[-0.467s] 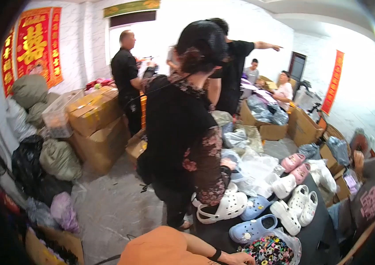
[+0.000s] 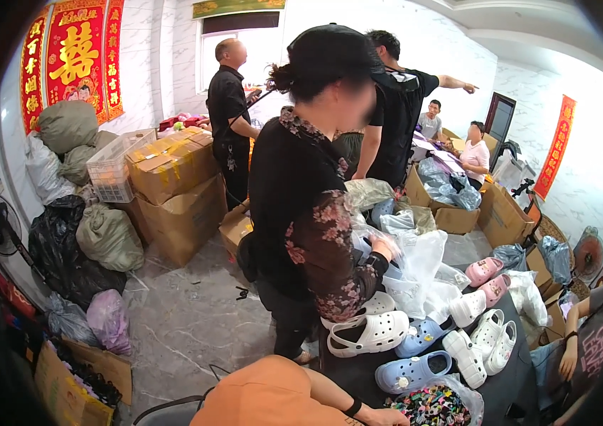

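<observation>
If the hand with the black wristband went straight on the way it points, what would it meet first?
Most likely the small multicoloured pieces in the clear bag: the hand is at their left edge, perhaps touching, though depth leaves that unclear.

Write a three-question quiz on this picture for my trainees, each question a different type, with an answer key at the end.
1. Multiple choice: What is in the open clear plastic bag at the bottom, right of centre?
A) White shoelaces
B) Small multicoloured pieces
C) Folded towels

2. True or false: The blue clogs lie nearer to that bag than the pink clogs do.

3. Fill in the blank: The wrist of the hand by the bag wears a ____ band.

Key: 1. B; 2. True; 3. black
</observation>
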Demonstrator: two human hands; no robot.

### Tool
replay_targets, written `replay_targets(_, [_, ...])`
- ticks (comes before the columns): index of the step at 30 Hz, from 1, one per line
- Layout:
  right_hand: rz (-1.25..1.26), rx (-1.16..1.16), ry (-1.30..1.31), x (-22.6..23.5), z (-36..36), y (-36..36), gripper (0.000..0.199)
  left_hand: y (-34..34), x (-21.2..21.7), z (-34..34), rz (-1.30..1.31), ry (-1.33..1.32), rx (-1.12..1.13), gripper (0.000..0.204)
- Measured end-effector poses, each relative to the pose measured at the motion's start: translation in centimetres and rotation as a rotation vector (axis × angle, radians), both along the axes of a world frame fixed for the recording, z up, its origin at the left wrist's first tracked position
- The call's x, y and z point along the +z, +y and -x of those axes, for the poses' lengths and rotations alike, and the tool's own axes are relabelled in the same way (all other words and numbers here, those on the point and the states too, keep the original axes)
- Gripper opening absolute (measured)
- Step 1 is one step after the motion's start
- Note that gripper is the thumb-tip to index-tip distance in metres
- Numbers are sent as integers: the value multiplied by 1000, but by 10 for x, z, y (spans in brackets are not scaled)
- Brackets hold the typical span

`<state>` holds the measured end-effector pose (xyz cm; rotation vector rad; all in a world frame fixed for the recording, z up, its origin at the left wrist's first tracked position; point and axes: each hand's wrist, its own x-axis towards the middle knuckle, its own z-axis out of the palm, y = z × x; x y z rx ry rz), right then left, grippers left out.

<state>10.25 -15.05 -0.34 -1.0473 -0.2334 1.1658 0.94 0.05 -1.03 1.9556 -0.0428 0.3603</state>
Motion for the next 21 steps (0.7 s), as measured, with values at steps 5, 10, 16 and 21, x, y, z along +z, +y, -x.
replay_targets(5, [-26, -40, 18, 5, 2, 2, 18, 0, -3, -4, 21, -33, 24, 30])
replay_targets(10, [-30, -6, 1, -6, -1, -1, 14, -1, 0, 0, -1, 6, 68, 32])
replay_targets(16, [-35, 25, -102, -14, -3, -4, 13, -3, -4, 2, -7, -6, 60, 30])
replay_targets(21, [-40, 51, -205, -19, 0, -5, 15, -2, -3, 8, -30, -35, 45, 27])
